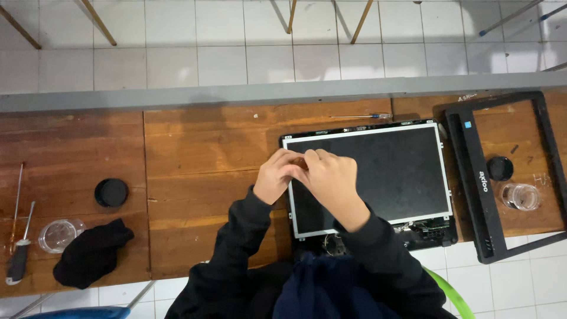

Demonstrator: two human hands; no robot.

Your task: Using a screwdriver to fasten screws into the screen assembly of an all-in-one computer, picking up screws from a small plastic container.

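Wooden desk (pixel 201 147), white tile floor beyond. We see the screen panel (pixel 384 171) lying flat; left hand (pixel 276 176) and right hand (pixel 332 180) pinch together at its upper-left corner, grip contents hidden. Bezel frame (pixel 484 177) parked right of panel.

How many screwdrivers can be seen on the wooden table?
3. Two screwdrivers lie at the table's far left edge, a thin one and a dark-handled one. A slim one lies beyond the laptop screen panel. Others may be hidden.
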